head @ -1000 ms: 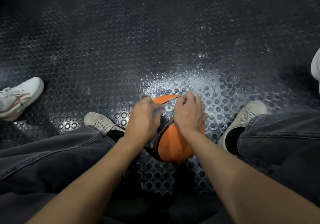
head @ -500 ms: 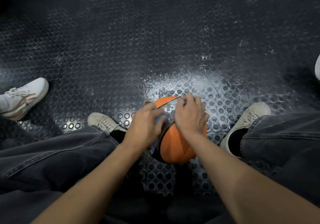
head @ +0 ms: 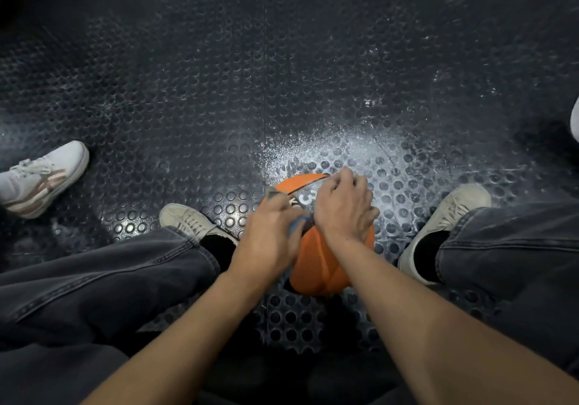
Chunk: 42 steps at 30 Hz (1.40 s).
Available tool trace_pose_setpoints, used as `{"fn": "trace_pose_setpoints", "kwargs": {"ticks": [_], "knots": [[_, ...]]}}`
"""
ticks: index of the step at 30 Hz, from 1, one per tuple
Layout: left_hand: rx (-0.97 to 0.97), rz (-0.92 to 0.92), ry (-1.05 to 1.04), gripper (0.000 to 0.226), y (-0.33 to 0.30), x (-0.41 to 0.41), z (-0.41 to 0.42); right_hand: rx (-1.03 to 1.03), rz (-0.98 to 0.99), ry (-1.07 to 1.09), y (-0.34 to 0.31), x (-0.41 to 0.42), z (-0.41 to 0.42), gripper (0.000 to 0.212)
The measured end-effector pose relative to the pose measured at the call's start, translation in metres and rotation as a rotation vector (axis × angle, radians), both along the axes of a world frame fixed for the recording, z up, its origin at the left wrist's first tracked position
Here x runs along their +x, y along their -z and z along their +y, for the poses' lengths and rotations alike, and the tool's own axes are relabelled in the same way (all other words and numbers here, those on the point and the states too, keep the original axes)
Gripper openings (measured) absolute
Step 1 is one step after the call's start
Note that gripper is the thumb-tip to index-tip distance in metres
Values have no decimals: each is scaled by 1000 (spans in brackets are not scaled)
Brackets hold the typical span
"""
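Two hands work on a basketball that sits on the floor between the person's beige sneakers.

A white sneaker with brown stripes stands well apart at the left, and a white shape is cut off at the right edge. The left hand curls round a blue object, too hidden to name. The right hand pinches a thin strip stretched over the ball's top. The hands cover most of the ball's print. The floor is dark studded rubber, with pale dust beyond the ball.
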<state>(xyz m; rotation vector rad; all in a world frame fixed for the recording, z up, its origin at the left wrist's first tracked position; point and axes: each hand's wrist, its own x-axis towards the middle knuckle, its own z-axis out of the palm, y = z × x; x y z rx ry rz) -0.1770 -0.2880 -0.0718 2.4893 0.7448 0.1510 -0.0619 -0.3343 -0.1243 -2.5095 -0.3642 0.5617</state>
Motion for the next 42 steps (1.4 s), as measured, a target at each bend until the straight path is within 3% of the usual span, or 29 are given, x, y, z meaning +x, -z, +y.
{"fn": "trace_pose_setpoints", "kwargs": {"ticks": [2,3,7,11,16,21,22,26,31,36,40,42], "knots": [[-17,9,197,27,-3,-7,3,20,1,-25,2,3,-6,28],[18,7,191,29,0,-3,14,27,0,-41,2,3,-6,27],[107,-22,-111,19,7,9,23,10,8,1,-2,-1,1,30],[36,6,136,19,1,-4,3,9,23,9,-1,2,-2,30],[114,45,-156,14,12,2,40,9,-13,-29,1,-7,-3,29],[-2,21,271,27,-2,-11,13,23,8,-24,2,5,-8,28],[24,26,248,27,0,-8,22,30,16,-30,2,4,-9,28],[67,15,-206,17,14,8,34,17,12,-7,1,0,-5,25],[-11,5,126,27,4,-6,7,31,27,-10,4,6,-9,26],[82,71,-203,20,13,12,34,20,4,-23,0,-4,-5,25],[-3,-20,181,24,-1,-5,-5,30,26,-9,0,5,-9,27],[10,-9,213,24,1,-4,6,53,36,-35,2,7,-12,26]]}}
